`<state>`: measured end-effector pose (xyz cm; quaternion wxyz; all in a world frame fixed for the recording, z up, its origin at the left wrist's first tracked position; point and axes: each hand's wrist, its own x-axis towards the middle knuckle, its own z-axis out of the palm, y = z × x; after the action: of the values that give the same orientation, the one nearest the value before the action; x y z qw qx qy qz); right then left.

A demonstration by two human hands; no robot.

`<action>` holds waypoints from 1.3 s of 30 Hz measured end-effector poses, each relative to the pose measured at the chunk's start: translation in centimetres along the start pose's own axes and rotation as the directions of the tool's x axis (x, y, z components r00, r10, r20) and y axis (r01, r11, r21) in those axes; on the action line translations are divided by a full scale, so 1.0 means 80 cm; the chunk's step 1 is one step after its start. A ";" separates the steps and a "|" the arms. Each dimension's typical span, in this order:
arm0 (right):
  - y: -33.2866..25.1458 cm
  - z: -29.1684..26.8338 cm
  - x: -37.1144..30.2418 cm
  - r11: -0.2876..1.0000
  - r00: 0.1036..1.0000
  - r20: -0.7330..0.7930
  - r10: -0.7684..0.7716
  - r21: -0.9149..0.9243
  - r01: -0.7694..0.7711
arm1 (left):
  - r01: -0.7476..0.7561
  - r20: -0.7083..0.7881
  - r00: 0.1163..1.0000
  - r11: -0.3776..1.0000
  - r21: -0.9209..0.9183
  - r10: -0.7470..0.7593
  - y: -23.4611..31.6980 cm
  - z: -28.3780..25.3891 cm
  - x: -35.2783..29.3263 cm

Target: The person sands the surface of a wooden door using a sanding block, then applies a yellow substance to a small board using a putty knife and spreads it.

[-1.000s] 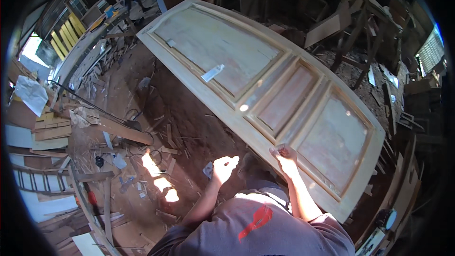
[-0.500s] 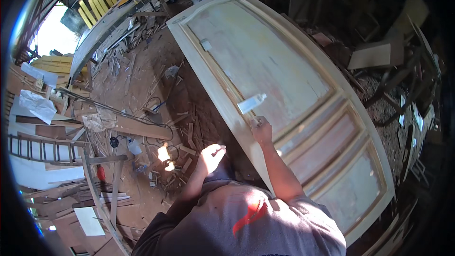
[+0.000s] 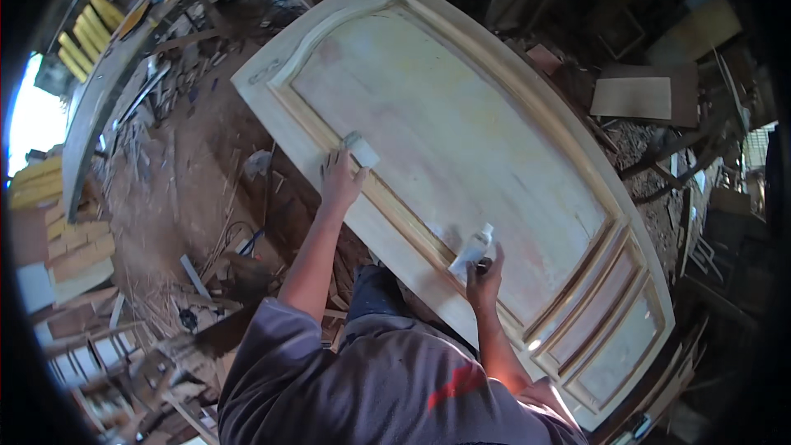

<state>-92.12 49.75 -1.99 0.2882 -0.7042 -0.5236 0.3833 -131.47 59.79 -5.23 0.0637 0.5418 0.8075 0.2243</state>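
Wooden door [image 3: 544,99] under a spread left hand [image 3: 340,180] and a gripping right hand [image 3: 486,278]

Pale wood, framed with tan moulding [image 3: 412,227], lies slantwise beneath both hands and runs well beyond them, up past the left and down past the right. The left hand is open and empty, its fingers spread over the near frame and moulding. Just beyond its fingertips sits a small whitish block [image 3: 362,151]; whether they touch it cannot be told. The right hand has thumb and fingers closed on a white bottle [image 3: 473,252], whose narrow end points away from the person. The bottle is over the near edge of the large recessed panel [image 3: 449,156]; whether it touches the wood is unclear. Two smaller recessed panels [image 3: 592,309] lie to the right of the right hand.

Between the forearms, nearer the body, are a dark trouser leg [image 3: 375,292] and a greyish shirt [image 3: 371,379] with a red mark [image 3: 456,386]. Left of the left hand, brown floor [image 3: 181,140] is strewn with wood scraps; farther off in that direction stand yellow slats [image 3: 86,37]. Well to the right of the right hand, past the door, a pale sheet [image 3: 630,97] lies against a brown board [image 3: 684,95].
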 end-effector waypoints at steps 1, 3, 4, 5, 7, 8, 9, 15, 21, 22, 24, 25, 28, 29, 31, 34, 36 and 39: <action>-0.009 0.014 0.014 0.999 0.996 0.080 -0.044 0.027 0.042 | -0.015 0.024 1.000 1.000 -0.023 0.016 -0.001 0.006 0.032; -0.053 0.040 0.032 0.991 0.983 0.180 -0.022 0.134 -0.003 | 0.037 0.189 0.981 0.999 -0.024 -0.032 -0.011 0.008 0.082; -0.070 0.061 0.040 0.992 0.985 0.170 -0.015 0.125 -0.006 | 0.033 0.197 0.980 0.999 -0.036 -0.025 -0.018 0.014 0.092; -0.083 0.082 0.048 0.976 0.983 0.181 -0.017 0.218 -0.023 | 0.032 0.212 0.977 0.997 -0.069 -0.017 -0.023 0.018 0.096; -0.115 0.112 0.067 0.950 0.984 0.179 -0.018 0.310 -0.039 | 0.020 0.231 0.973 0.994 -0.108 0.005 -0.026 0.019 0.104; -0.134 0.122 0.075 0.946 0.975 0.221 0.009 0.316 -0.080 | 0.004 0.261 0.965 0.993 -0.115 0.026 -0.023 0.017 0.102; -0.148 0.131 0.081 0.939 0.964 0.263 0.033 0.322 -0.120 | -0.012 0.290 0.956 0.993 -0.120 0.047 -0.021 0.014 0.102; -0.173 0.151 0.089 0.893 0.953 0.301 0.021 0.422 -0.153 | 0.039 0.294 0.956 0.996 -0.081 -0.014 -0.023 0.005 0.110; -0.153 0.141 0.088 0.867 0.963 0.268 -0.007 0.481 -0.128 | 0.055 0.409 0.910 0.959 -0.278 0.066 -0.002 -0.037 0.109; -0.157 0.139 0.088 0.865 0.963 0.269 -0.015 0.487 -0.123 | 0.051 0.401 0.914 0.961 -0.273 0.065 0.012 -0.052 0.105; -0.166 0.133 0.090 0.930 0.951 0.291 -0.101 0.368 -0.014 | 0.178 0.538 0.826 0.828 -0.531 0.168 0.045 -0.077 0.086; -0.166 0.136 0.093 0.928 0.952 0.289 -0.102 0.372 -0.013 | 0.174 0.537 0.826 0.830 -0.530 0.170 0.059 -0.090 0.078; -0.179 0.149 0.099 0.835 0.844 0.072 -0.531 0.215 0.506 | 0.353 0.691 0.683 0.721 -0.596 0.237 0.072 -0.100 0.055; -0.187 0.148 0.098 0.867 0.885 0.267 -0.382 0.435 0.243 | 0.411 0.656 0.715 0.616 -0.672 0.240 0.067 -0.091 0.047; -0.193 0.152 0.109 0.825 0.849 0.471 -0.239 0.559 -0.078 | 0.495 0.635 0.729 0.444 -0.747 0.256 0.057 -0.078 0.053; -0.206 0.176 0.124 0.803 0.775 0.614 -0.147 0.532 -0.270 | 0.661 0.698 0.635 0.235 -0.713 0.330 0.022 -0.065 0.083; -0.221 0.195 0.122 0.745 0.844 0.537 0.016 0.557 -0.368 | 0.689 0.771 0.545 0.349 -0.635 0.329 -0.011 -0.055 0.117; -0.231 0.217 0.130 0.646 0.906 0.406 0.117 0.662 -0.380 | 0.772 0.794 0.576 0.189 -0.607 0.195 -0.070 -0.060 0.201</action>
<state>-114.61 65.06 1.06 0.3967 -0.5232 -0.2644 0.7064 -144.35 71.17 -1.10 0.7416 0.2309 0.4893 0.3966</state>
